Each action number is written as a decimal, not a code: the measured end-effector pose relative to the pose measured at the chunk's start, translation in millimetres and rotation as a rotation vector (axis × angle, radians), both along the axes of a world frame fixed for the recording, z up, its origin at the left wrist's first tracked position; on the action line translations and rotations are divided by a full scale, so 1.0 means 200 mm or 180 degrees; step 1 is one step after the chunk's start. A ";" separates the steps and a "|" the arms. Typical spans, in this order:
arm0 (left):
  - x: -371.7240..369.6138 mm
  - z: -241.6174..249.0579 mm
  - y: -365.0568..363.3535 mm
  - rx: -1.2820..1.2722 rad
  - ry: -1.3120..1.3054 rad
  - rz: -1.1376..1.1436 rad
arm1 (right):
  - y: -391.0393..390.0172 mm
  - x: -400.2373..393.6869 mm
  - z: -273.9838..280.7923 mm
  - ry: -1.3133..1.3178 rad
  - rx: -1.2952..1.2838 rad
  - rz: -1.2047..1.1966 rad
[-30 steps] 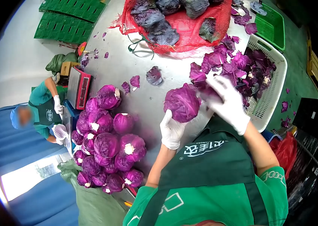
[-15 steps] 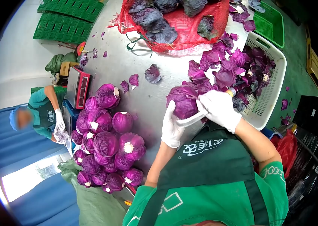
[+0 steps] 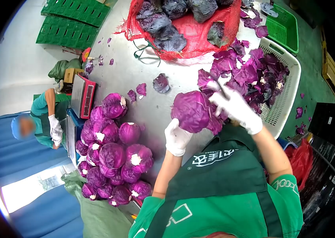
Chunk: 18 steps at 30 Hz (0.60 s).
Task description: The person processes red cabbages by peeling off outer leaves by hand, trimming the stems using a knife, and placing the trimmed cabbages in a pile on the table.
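A red cabbage [image 3: 190, 112] rests against my gloved left hand [image 3: 177, 138], which grips it from the near left side. My right hand [image 3: 237, 109], also in a white glove, is at the cabbage's right side, beside a loose outer leaf [image 3: 215, 123]. A knife [image 3: 223, 90] is in that hand, blurred and pointing away from me; its handle is mostly hidden by the fingers. Trimmed purple leaves [image 3: 245, 75] lie just beyond the right hand. To the left, several trimmed red cabbages [image 3: 112, 154] are piled up, with pale cut stems showing.
A white crate [image 3: 290, 87] full of leaves stands at the right, a green crate [image 3: 282, 29] behind it. A red mesh bag [image 3: 199, 37] of dark cabbages lies at the table's [image 3: 120, 71] far side. A co-worker [image 3: 48, 117] stands left by a red scale [image 3: 84, 97].
My right hand has swung the knife off the cabbage's near side, so the blade now points away. The cabbage has turned and shifted slightly toward me. The co-worker's hands have drawn together.
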<state>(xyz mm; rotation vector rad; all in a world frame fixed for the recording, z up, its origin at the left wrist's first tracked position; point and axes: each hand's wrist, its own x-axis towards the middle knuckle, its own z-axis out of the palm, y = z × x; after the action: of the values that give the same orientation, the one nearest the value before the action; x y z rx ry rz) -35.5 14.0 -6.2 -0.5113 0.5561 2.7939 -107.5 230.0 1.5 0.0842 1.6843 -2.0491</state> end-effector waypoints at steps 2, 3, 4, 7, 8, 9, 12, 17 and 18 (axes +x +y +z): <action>-0.01 -0.02 -0.06 -0.0432 0.0301 -0.0351 | -0.02 0.02 0.04 -0.0488 0.0136 0.0717; -0.01 -0.02 -0.08 -0.0844 0.0583 -0.0688 | -0.04 0.04 0.05 -0.0065 0.0027 0.0508; -0.04 0.05 -0.06 -0.1230 0.0917 -0.0768 | -0.05 0.07 0.06 0.0363 -0.0067 0.0301; -0.04 0.10 -0.03 -0.0254 0.0409 -0.0754 | -0.06 0.06 0.08 0.1783 0.0552 0.0257; -0.03 0.07 -0.01 -0.0257 0.0403 -0.0730 | -0.09 0.08 0.04 0.1657 0.0423 0.0127; -0.04 0.04 0.02 -0.0445 0.0083 -0.0490 | -0.11 0.08 0.03 0.1559 0.0301 -0.0011; -0.04 0.05 0.07 -0.0702 -0.0192 -0.0200 | -0.09 0.09 0.06 0.1099 0.0253 -0.0091; -0.01 0.03 0.07 -0.0847 -0.0078 0.0057 | -0.06 0.09 0.01 0.0617 0.0184 -0.0303; -0.01 0.03 0.06 -0.0956 -0.0052 0.0076 | -0.05 0.09 0.02 0.0373 0.0211 -0.0249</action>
<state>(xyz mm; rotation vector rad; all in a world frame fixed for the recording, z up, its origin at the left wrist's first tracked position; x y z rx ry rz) -37.9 25.5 -1.0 -0.6016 0.9796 2.7382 -89.7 219.8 5.4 0.0535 1.8476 -2.0914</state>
